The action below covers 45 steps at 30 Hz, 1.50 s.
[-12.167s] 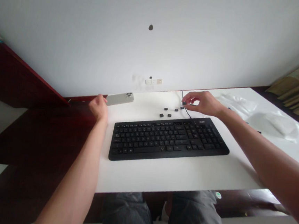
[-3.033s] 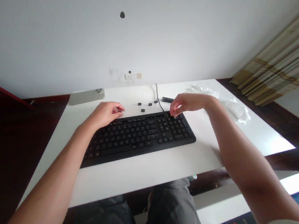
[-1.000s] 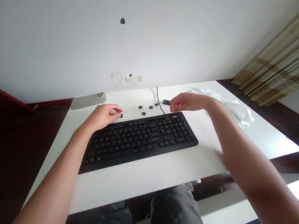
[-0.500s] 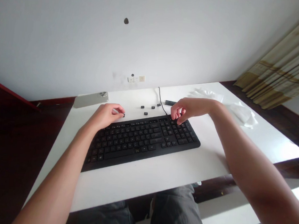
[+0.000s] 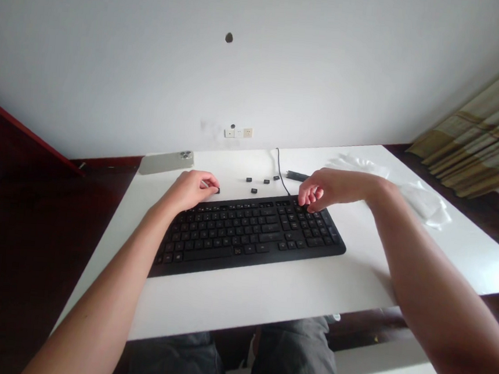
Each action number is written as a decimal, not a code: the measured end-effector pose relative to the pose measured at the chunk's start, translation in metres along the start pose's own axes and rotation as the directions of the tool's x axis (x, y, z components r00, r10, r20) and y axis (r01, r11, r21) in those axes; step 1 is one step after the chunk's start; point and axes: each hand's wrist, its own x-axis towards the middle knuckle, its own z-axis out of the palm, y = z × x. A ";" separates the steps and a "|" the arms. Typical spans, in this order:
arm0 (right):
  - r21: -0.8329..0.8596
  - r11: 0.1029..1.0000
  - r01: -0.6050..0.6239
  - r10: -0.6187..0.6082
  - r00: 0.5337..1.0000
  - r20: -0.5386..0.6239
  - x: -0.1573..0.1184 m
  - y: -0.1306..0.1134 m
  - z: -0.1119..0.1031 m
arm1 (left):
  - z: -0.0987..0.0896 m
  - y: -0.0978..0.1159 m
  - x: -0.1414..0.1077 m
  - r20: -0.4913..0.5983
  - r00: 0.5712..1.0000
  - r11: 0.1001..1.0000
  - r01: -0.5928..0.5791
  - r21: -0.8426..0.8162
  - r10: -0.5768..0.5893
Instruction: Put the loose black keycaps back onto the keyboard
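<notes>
A black keyboard (image 5: 228, 232) lies slantwise on the white table (image 5: 240, 297). Beyond its back edge, my left hand (image 5: 194, 188) pinches a small black keycap (image 5: 218, 190) between thumb and fingertips. My right hand (image 5: 319, 190) is over the top of the number pad, its fingers curled and the thumb down at the keys; what lies between the fingertips is hidden. Several loose keycaps (image 5: 254, 191) are on the table behind the keyboard. One small square among the bottom-row keys (image 5: 237, 250) looks different from its neighbours, perhaps a bare key socket.
A phone (image 5: 166, 162) lies face down at the back left. Behind my right hand are a thin black object (image 5: 296, 176) and the keyboard's cable (image 5: 281, 169). Crumpled clear plastic (image 5: 425, 205) rests on the right. A wall with sockets (image 5: 238, 133) stands behind the table.
The whole view has shifted, so everything appears a little farther right. Against the keyboard, both hands have hardly moved; the keycap stays in my left hand.
</notes>
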 end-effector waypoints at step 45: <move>0.102 0.995 0.022 -0.014 0.997 -0.081 0.000 -0.001 0.001 | -0.001 0.005 -0.003 0.044 0.999 1.000 0.013 0.020 -0.014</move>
